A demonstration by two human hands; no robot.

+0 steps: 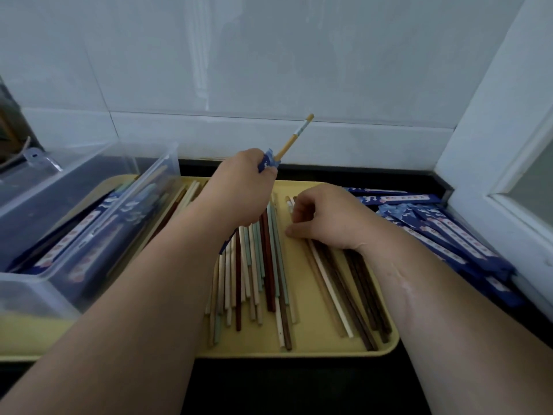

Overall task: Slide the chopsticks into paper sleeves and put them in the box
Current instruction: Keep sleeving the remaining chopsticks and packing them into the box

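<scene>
Left hand (244, 182) grips a blue sleeve (267, 161), chopstick (294, 137) poking out beyond it | right hand (326, 217) curled on loose chopsticks (257, 265) beneath, I can't tell its grip | box (149, 181) left of left hand

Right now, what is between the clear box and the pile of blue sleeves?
The yellow tray of loose chopsticks, with the left hand and right hand over it, in the head view.
</scene>
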